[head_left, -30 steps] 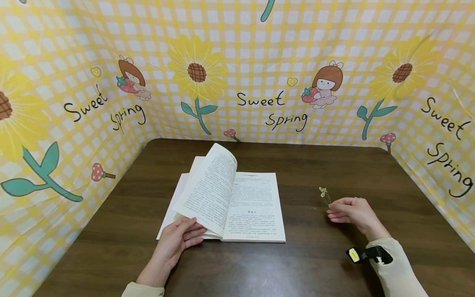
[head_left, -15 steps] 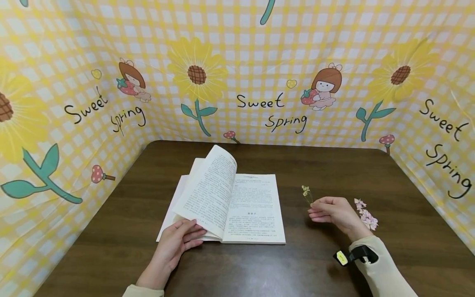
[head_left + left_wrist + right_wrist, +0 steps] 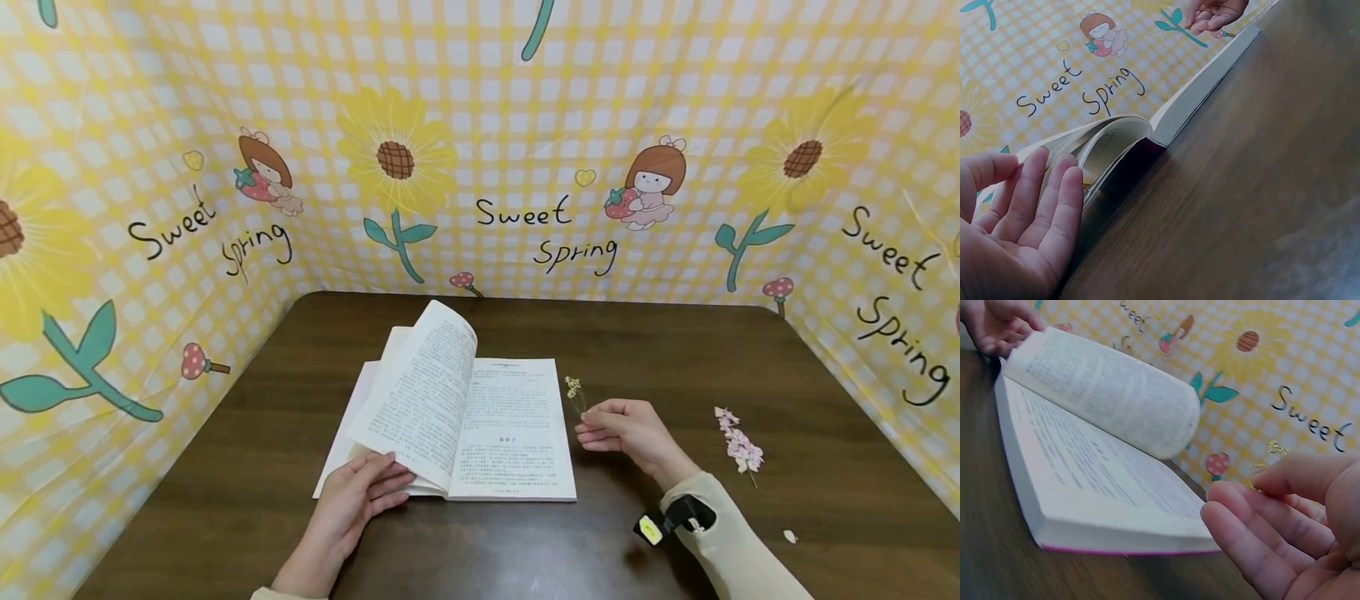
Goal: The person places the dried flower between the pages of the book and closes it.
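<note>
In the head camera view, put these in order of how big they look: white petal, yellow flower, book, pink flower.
1. Book
2. Pink flower
3. Yellow flower, its stem pinched by the right hand
4. White petal

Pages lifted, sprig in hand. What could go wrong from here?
The raised pages are pinched near their lower edge by the left grip; a slip could let them flop.
The thin-stemmed yellow sprig in the right grip might snap or shed if squeezed.
The pink flowers lie beside the right sleeve, which could brush them.
</note>
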The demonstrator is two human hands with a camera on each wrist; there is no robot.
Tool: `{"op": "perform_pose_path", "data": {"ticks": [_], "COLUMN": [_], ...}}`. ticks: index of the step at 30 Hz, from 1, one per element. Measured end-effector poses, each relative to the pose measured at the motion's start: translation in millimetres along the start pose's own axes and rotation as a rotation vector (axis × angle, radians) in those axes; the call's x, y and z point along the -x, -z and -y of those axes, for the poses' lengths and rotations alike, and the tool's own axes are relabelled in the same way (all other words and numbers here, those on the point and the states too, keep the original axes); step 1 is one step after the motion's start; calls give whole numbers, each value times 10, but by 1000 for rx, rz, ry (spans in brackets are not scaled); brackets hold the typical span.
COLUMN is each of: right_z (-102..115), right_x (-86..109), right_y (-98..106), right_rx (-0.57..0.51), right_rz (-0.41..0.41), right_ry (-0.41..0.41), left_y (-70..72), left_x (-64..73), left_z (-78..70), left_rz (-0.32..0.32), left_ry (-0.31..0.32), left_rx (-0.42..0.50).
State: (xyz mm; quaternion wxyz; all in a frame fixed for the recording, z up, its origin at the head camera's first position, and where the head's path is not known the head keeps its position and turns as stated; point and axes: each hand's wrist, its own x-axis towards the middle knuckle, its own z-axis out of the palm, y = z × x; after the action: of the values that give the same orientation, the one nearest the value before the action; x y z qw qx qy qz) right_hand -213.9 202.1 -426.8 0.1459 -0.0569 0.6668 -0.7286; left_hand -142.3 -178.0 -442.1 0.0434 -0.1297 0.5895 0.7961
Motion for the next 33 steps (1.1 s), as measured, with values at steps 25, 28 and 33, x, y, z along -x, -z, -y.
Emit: {"op": "perform_pose_path", "data": {"ticks": [25,28,33], "right_z": [-112,-111,-121], "right_x": [-422,-459,-513], "right_y": [-666,-709,-754], "right_rx": [-99,-102,-104], "right_rz": [48,49,51], "right_ry": [-149,-173,-201], "left_y": [20,20,13], "left_x": [-9,-10,-13], "left_z": [-7,-8,2], "left_rz": [7,7,2], "left_ry": [13,11,8], "left_rx": [17,16,15]}}
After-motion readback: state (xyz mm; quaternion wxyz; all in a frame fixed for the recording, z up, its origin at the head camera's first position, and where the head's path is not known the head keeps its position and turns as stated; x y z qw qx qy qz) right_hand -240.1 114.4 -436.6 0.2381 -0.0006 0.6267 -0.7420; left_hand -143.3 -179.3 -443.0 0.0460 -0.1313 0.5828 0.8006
